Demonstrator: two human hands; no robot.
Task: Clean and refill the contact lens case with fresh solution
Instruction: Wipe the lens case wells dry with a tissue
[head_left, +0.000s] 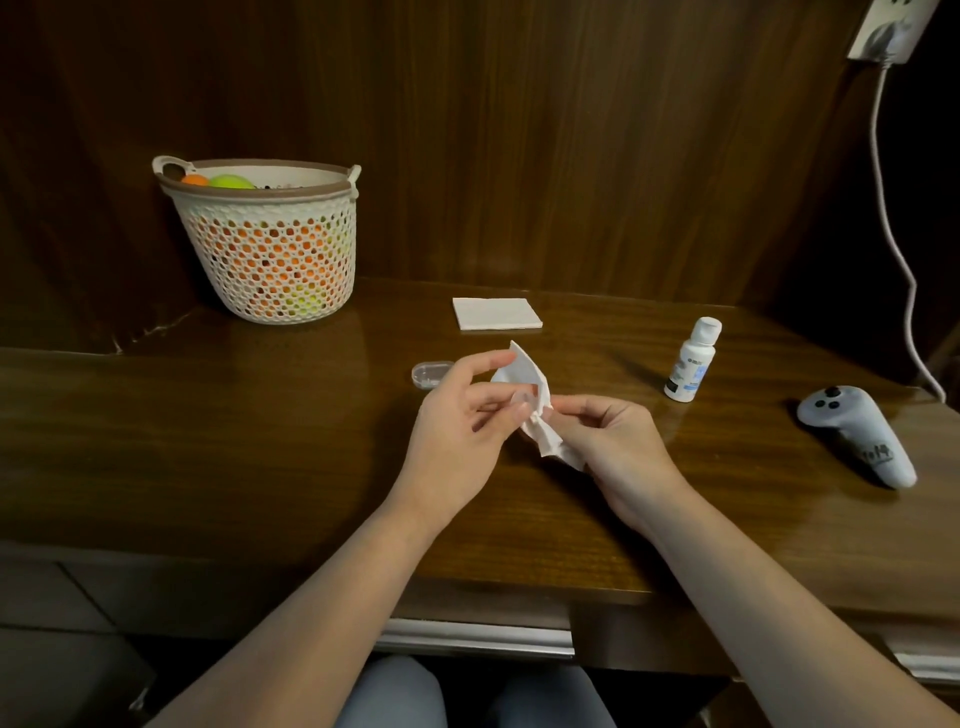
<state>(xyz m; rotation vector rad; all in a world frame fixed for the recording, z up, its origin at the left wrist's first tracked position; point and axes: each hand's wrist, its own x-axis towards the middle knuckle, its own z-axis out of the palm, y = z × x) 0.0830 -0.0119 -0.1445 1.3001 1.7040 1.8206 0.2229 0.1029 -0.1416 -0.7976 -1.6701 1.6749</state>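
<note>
Above the middle of the wooden table (260, 441), my left hand (457, 421) pinches a small clear piece of the lens case (522, 399) between thumb and fingertips. A crumpled white tissue (522, 371) is bunched against that piece. My right hand (608, 441) pinches the tissue's twisted lower end. Another clear part of the lens case (431, 374) lies on the table just left of my left hand. The white solution bottle (691, 364) stands upright with its cap on, to the right of my hands.
A folded white tissue pad (496, 313) lies behind my hands. A perforated basket (265, 244) of coloured balls stands at the back left. A grey controller (857, 436) lies at the right, near a white cable (893, 234) hanging from a wall socket (888, 31).
</note>
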